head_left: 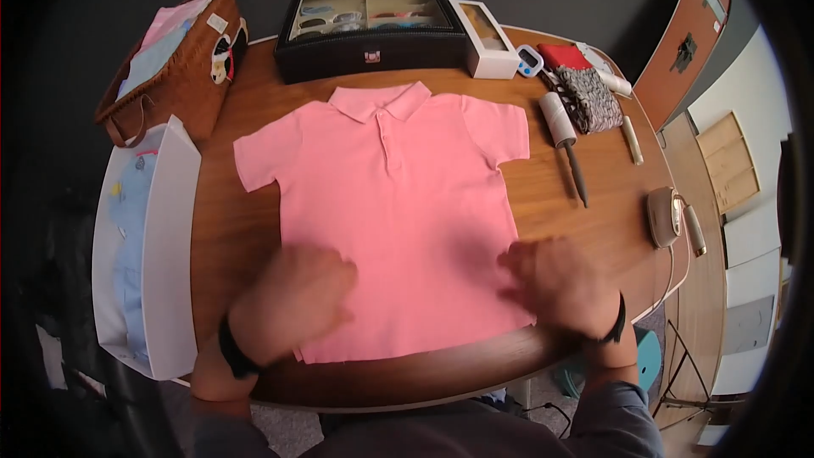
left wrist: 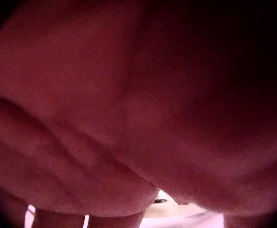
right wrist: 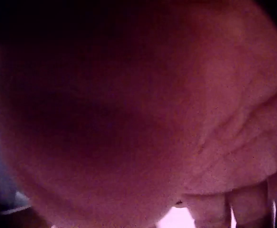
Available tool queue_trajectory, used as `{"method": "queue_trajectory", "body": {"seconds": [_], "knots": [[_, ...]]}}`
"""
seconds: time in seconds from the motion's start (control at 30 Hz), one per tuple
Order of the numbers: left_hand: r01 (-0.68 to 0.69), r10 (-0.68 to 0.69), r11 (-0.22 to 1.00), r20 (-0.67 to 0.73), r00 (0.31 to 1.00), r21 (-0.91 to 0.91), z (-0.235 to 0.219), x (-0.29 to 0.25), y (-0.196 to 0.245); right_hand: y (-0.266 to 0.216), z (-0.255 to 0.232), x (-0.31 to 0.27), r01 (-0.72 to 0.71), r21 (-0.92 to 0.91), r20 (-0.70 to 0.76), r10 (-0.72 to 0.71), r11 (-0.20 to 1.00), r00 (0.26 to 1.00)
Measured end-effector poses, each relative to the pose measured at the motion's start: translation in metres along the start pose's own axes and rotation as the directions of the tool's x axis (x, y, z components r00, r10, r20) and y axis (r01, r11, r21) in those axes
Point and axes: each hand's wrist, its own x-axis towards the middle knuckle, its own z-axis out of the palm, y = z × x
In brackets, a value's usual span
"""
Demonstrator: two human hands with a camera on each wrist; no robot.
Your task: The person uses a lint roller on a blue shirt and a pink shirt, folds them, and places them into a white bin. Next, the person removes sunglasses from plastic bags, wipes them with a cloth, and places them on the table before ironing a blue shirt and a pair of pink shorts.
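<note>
A pink short-sleeved polo shirt (head_left: 398, 203) lies spread flat on the wooden table, collar at the far side and hem near the table's front edge. My left hand (head_left: 292, 297), blurred, is over the lower left side of the shirt. Over the lower right side is my right hand (head_left: 564, 284), also blurred. Neither hand shows anything in its grasp. The palm of the left hand (left wrist: 105, 118) fills the left wrist view, light showing between the fingers. Much the same shows of the right palm (right wrist: 129, 118) in the right wrist view.
Left stand a white box (head_left: 174, 246) with light blue cloth and a brown basket (head_left: 182, 89) of clothes. At the back are a black display case (head_left: 373, 55) and a white box with a window (head_left: 492, 59). A lint roller (head_left: 560, 123) and a beige device (head_left: 663, 216) lie right.
</note>
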Motion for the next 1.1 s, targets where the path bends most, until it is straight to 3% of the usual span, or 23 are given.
{"method": "queue_trajectory", "body": {"seconds": [0.03,0.07,0.1,0.13,0.2,0.27,0.33,0.43,0.53,0.57,0.63,0.7,0.73,0.77,0.83,0.9,0.93,0.97,1.0,1.03,1.1], "knots": [[-0.071,0.071,0.997,0.036,0.997,-0.010,-0.001,-0.005,0.018,-0.010,0.001,-0.012,0.160,-0.112,0.030,-0.158,0.981,0.987],[-0.071,0.071,0.997,0.043,0.997,-0.013,0.000,-0.002,0.035,-0.015,0.009,-0.017,0.174,-0.159,0.085,-0.162,0.972,0.983],[0.078,-0.110,0.992,0.383,0.917,0.098,0.000,0.003,0.052,-0.019,0.016,-0.023,0.191,-0.204,0.139,-0.165,0.960,0.977],[0.177,-0.303,0.951,0.645,0.701,0.254,0.002,0.003,0.063,-0.019,0.029,-0.030,0.193,-0.201,0.137,-0.168,0.960,0.976],[0.173,-0.361,0.920,0.588,0.724,0.351,0.015,-0.015,0.072,-0.009,0.058,-0.036,0.204,-0.351,-0.020,-0.226,0.914,0.974],[0.205,-0.410,0.878,0.458,0.789,0.433,0.027,-0.034,0.076,-0.004,0.064,-0.036,0.193,-0.390,-0.017,-0.217,0.900,0.976],[0.258,-0.456,0.847,0.386,0.802,0.465,0.042,-0.042,0.078,-0.001,0.069,-0.035,0.180,-0.434,-0.013,-0.206,0.883,0.978],[0.345,-0.490,0.814,0.233,0.840,0.468,0.058,-0.044,0.069,0.009,0.076,-0.027,0.200,-0.452,-0.135,-0.288,0.870,0.948],[0.369,-0.432,0.849,0.094,0.897,0.378,0.046,-0.047,0.054,0.027,0.070,-0.019,0.263,-0.079,-0.372,-0.273,0.962,0.887],[0.352,-0.379,0.883,0.030,0.925,0.311,0.037,-0.046,0.046,0.031,0.063,-0.020,0.262,-0.084,-0.380,-0.274,0.961,0.884],[0.375,-0.374,0.898,-0.049,0.926,0.230,0.008,-0.043,0.043,0.036,0.046,-0.022,0.280,-0.011,-0.623,-0.225,0.960,0.749],[0.323,-0.298,0.944,-0.252,0.921,0.063,-0.028,-0.040,0.045,0.030,0.013,-0.033,0.284,0.036,-0.675,-0.185,0.958,0.714],[0.323,-0.295,0.944,-0.262,0.919,0.070,-0.045,-0.041,0.049,0.029,-0.002,-0.038,0.324,0.024,-0.771,-0.189,0.946,0.608],[0.301,-0.258,0.952,-0.396,0.881,0.049,-0.061,-0.042,0.054,0.027,-0.016,-0.044,0.362,0.004,-0.852,-0.187,0.932,0.489],[0.237,-0.189,0.972,-0.621,0.761,-0.006,-0.087,-0.043,0.063,0.025,-0.044,-0.059,0.404,-0.047,-0.924,-0.193,0.914,0.330],[0.195,-0.158,0.980,-0.793,0.589,-0.050,-0.108,-0.041,0.071,0.020,-0.062,-0.077,0.373,-0.011,-0.982,-0.080,0.928,0.168],[0.129,-0.179,0.983,-0.853,0.491,-0.132,-0.115,-0.040,0.073,0.020,-0.066,-0.077,0.419,0.047,-0.998,0.028,0.907,0.052],[0.120,-0.251,0.967,-0.900,0.357,-0.223,-0.120,-0.036,0.076,0.022,-0.073,-0.076,0.471,0.100,-0.988,0.144,0.877,-0.058],[0.080,-0.256,0.967,-0.918,0.303,-0.243,-0.131,-0.033,0.072,0.025,-0.082,-0.072,0.515,0.096,-0.972,0.192,0.852,-0.136],[0.164,-0.246,0.966,-0.913,0.326,-0.202,-0.146,-0.033,0.072,0.029,-0.095,-0.066,0.558,0.088,-0.948,0.242,0.825,-0.209],[0.230,-0.169,0.969,-0.913,0.371,-0.085,-0.170,-0.022,0.060,0.024,-0.133,-0.058,0.306,0.130,-0.971,0.184,0.943,-0.153]]}}
